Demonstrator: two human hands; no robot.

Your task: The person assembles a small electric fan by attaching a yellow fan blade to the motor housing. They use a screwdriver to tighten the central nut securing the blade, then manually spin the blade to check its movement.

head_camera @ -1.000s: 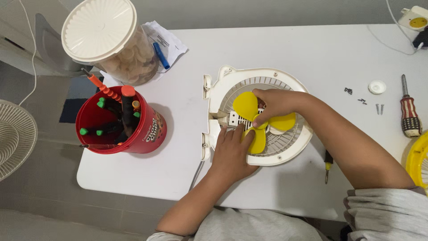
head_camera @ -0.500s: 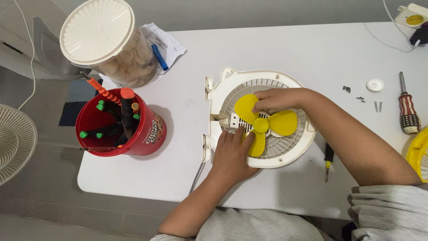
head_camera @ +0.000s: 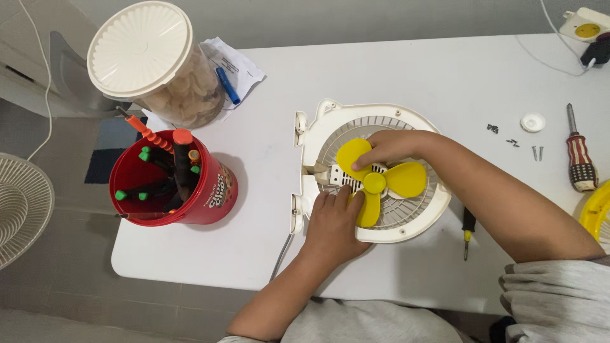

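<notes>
Resting flat, fingers spread: left hand [head_camera: 332, 223] on lower rim of white fan housing [head_camera: 416, 225], fingertips touching lower yellow blade. Right hand [head_camera: 384, 147] loosely curled, fingertips pressing upper-left blade of yellow propeller [head_camera: 375, 181]. Red tool bucket [head_camera: 171, 178] well left of left hand; striped screwdriver [head_camera: 581, 159] far right of right hand.

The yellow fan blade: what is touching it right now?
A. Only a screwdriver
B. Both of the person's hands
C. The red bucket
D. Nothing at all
B. The right hand has fingers on the upper lobe of the yellow fan blade, and the left hand presses its fingers on the lower lobe, over the white fan housing.
</notes>
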